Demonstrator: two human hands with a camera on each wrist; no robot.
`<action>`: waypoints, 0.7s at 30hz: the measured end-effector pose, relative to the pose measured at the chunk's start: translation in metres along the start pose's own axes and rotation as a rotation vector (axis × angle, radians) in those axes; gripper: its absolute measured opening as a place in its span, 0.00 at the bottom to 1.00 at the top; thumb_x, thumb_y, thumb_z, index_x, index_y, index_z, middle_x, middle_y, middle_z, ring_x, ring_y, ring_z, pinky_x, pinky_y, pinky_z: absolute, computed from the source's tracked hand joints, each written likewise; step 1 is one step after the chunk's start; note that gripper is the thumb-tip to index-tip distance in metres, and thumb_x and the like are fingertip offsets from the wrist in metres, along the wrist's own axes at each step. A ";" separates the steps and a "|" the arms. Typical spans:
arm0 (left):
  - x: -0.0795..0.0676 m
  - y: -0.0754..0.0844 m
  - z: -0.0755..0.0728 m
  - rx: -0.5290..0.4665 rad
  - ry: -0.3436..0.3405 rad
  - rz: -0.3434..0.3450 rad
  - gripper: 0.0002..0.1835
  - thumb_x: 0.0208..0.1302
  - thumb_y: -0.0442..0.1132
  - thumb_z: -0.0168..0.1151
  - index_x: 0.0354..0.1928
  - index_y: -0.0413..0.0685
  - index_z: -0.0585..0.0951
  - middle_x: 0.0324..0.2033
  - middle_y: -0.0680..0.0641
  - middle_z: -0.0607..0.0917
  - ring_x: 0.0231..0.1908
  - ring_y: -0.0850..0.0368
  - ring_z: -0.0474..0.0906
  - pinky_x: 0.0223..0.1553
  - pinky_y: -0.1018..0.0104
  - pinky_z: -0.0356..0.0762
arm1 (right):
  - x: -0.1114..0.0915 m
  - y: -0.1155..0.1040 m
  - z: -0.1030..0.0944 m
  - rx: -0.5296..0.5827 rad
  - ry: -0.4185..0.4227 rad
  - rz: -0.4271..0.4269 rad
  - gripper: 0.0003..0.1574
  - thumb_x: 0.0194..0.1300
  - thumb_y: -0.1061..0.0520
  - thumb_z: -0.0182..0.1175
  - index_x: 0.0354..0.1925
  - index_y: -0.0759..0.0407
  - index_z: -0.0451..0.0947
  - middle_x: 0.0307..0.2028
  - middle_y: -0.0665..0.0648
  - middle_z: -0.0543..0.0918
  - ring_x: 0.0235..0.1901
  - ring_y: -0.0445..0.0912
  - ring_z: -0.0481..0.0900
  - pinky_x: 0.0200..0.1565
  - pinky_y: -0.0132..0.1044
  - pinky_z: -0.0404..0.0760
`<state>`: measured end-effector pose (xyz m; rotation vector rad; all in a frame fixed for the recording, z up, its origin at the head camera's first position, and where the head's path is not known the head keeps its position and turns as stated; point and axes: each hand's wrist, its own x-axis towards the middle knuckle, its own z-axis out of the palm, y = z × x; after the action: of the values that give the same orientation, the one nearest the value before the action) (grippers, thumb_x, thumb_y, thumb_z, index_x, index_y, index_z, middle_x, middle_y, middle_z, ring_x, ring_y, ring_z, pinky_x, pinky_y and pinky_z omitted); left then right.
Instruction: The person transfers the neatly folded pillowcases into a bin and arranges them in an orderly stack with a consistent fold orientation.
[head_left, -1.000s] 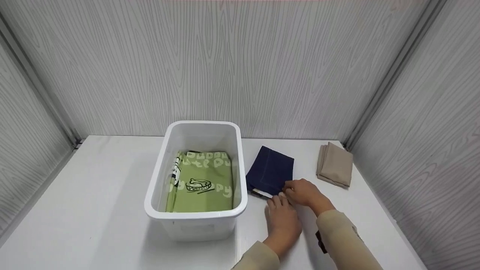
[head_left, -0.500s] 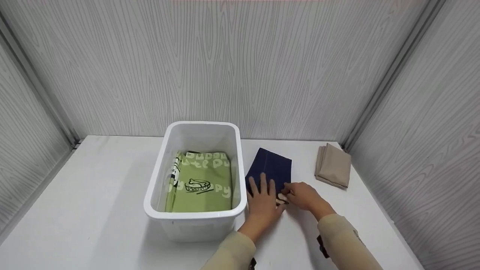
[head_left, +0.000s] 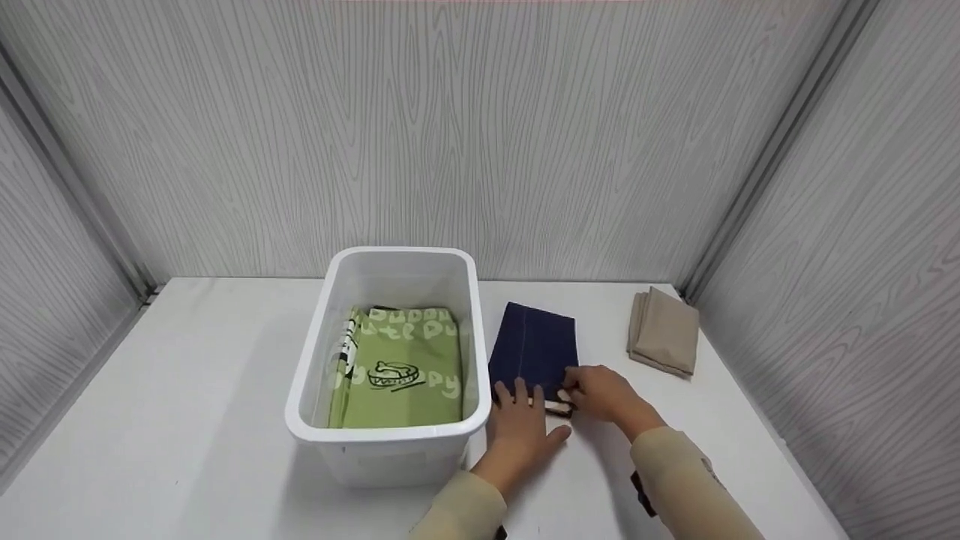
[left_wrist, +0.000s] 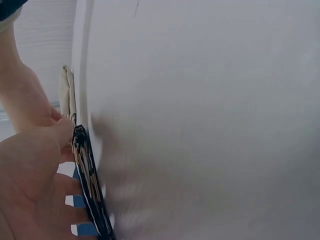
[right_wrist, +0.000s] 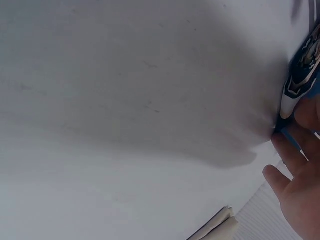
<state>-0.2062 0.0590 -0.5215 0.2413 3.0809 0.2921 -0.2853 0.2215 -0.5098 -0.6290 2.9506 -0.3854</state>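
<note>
A folded navy cloth (head_left: 532, 341) lies on the table, to the right of the white bin. My left hand (head_left: 519, 431) has its fingers spread over the near edge of the cloth, thumb held out to the side. At the near right corner, my right hand (head_left: 606, 394) pinches the cloth between thumb and curled fingers. A pale strip with dark marks shows along the near edge. Seen from the left wrist, the stacked layers of the navy cloth (left_wrist: 89, 182) stand edge-on beside the left fingers. The right wrist view has the right hand (right_wrist: 300, 180) at the cloth's corner.
The white plastic bin (head_left: 480, 360) stands left of the hands, holding a folded green cloth (head_left: 409, 345) with pale lettering and a bowl drawing. A folded beige cloth (head_left: 666, 334) lies at the table's right side. Wood-grain panels (head_left: 405, 127) enclose the white table (head_left: 187, 390).
The left hand has gone from near the right hand to the left part of the near edge, its fingers spreading and then drawing back slightly. The right hand keeps its pinch.
</note>
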 end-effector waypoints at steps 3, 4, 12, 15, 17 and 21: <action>-0.002 0.006 0.000 0.033 -0.012 -0.016 0.47 0.62 0.75 0.51 0.73 0.49 0.68 0.71 0.38 0.68 0.69 0.32 0.61 0.66 0.37 0.62 | -0.001 0.001 -0.001 -0.008 -0.014 0.027 0.06 0.66 0.60 0.61 0.40 0.56 0.84 0.38 0.55 0.86 0.39 0.49 0.82 0.46 0.49 0.81; -0.004 0.009 0.000 0.046 -0.013 -0.022 0.47 0.61 0.75 0.51 0.72 0.50 0.69 0.71 0.39 0.68 0.69 0.32 0.62 0.65 0.37 0.62 | -0.001 0.001 -0.001 -0.008 -0.018 0.034 0.07 0.66 0.60 0.61 0.42 0.57 0.84 0.41 0.57 0.87 0.42 0.50 0.83 0.48 0.49 0.80; -0.019 0.025 -0.001 0.092 -0.018 -0.038 0.48 0.58 0.78 0.51 0.71 0.53 0.71 0.68 0.39 0.72 0.63 0.35 0.69 0.59 0.41 0.70 | -0.005 0.004 0.002 0.032 -0.029 0.063 0.12 0.67 0.60 0.62 0.49 0.60 0.82 0.55 0.60 0.84 0.51 0.53 0.82 0.54 0.51 0.79; -0.025 0.023 -0.005 0.075 -0.016 0.002 0.46 0.59 0.76 0.53 0.70 0.51 0.72 0.67 0.38 0.73 0.62 0.37 0.70 0.56 0.44 0.73 | -0.008 0.004 0.005 0.037 -0.030 0.050 0.21 0.68 0.60 0.61 0.58 0.61 0.78 0.53 0.58 0.84 0.51 0.52 0.82 0.55 0.51 0.78; -0.029 0.018 -0.009 0.036 0.006 0.042 0.43 0.61 0.72 0.56 0.68 0.48 0.74 0.65 0.37 0.75 0.60 0.36 0.71 0.54 0.46 0.76 | -0.011 0.004 0.008 0.042 -0.029 0.030 0.28 0.68 0.61 0.61 0.65 0.62 0.73 0.51 0.57 0.85 0.52 0.52 0.82 0.57 0.52 0.77; -0.033 0.004 -0.011 -0.131 0.122 0.081 0.35 0.63 0.61 0.62 0.64 0.45 0.77 0.62 0.36 0.76 0.58 0.35 0.71 0.52 0.45 0.77 | -0.021 0.007 0.010 0.035 0.033 -0.035 0.30 0.68 0.62 0.60 0.67 0.62 0.71 0.57 0.60 0.82 0.56 0.56 0.80 0.59 0.54 0.76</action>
<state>-0.1738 0.0554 -0.5094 0.3565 3.1589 0.5295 -0.2675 0.2342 -0.5201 -0.6769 2.9600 -0.4544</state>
